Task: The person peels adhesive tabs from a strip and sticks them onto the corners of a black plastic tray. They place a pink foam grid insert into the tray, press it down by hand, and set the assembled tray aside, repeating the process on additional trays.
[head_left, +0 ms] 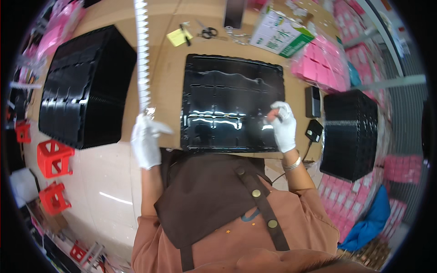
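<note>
My left hand (146,142), in a white glove, is at the near end of a long white strip with a toothed edge (143,59). Its fingers point up the strip, and its thumb stands out to the right, slightly blurred. A small shiny piece (150,111) sits by those fingertips. A shallow black plastic tray (227,98) lies in front of me, its surface glossy with reflections. Over the tray's right edge is my gloved right hand (284,129), fingers curled together, with a bare fingertip showing; what is pinched there is too small to name.
Tall stacks of black trays stand at left (86,91) and right (349,134). Behind the tray are scissors (209,32), a yellow note pad (179,37), a phone (234,13) and a white-green carton (280,34). Bagged pink blocks (321,63) and a black adapter (314,131) lie rightward.
</note>
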{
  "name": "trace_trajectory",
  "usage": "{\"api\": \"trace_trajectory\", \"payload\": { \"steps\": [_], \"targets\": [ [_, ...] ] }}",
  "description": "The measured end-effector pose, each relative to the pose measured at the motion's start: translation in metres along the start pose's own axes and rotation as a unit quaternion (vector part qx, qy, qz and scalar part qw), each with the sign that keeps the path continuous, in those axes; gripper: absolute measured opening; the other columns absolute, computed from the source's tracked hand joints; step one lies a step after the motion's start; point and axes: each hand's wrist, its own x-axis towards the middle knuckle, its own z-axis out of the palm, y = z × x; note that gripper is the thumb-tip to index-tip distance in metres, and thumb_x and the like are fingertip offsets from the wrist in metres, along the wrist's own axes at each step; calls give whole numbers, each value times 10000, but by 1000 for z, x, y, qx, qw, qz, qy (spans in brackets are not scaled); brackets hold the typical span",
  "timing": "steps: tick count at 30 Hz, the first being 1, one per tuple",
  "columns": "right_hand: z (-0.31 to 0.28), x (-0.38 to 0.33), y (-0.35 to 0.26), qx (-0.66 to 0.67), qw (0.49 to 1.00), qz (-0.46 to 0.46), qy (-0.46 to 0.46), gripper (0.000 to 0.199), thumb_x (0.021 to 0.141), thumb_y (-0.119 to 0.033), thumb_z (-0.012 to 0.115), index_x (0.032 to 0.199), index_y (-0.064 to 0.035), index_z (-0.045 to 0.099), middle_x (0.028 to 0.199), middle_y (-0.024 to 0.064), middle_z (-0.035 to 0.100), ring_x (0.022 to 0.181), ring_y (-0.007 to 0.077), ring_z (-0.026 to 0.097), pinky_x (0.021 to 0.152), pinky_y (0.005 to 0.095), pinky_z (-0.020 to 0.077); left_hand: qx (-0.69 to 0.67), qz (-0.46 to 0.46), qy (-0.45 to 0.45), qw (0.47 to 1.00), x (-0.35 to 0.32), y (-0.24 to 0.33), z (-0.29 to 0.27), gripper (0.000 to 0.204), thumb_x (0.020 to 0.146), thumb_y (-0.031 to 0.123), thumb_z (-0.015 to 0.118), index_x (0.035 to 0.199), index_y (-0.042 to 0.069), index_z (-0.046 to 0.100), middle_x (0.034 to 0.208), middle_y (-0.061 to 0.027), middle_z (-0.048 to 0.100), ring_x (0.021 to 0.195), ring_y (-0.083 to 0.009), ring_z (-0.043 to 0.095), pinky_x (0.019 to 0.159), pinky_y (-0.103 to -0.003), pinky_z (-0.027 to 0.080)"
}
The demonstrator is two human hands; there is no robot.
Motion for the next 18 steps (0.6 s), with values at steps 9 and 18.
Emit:
{"api": "trace_trajectory", "payload": {
  "steps": [9,18],
  "targets": [
    [-26,-52,64,-403,910,-90,30,146,615,17,653,620,-83,547,722,87,567,728,299,542,625,431,422,25,-24,63,997,9,-16,-14,337,944,217,559,1199,-4,556,937,-12,596,668,-48,472,576,-193,387],
    [-57,-48,80,-164,984,-7,-72,172,622,39,656,571,-49,518,685,99,568,736,280,574,672,379,463,207,4,45,977,7,-2,-6,233,923,226,591,996,13,652,785,9,596,616,-38,473,539,-186,371]
  ]
}}
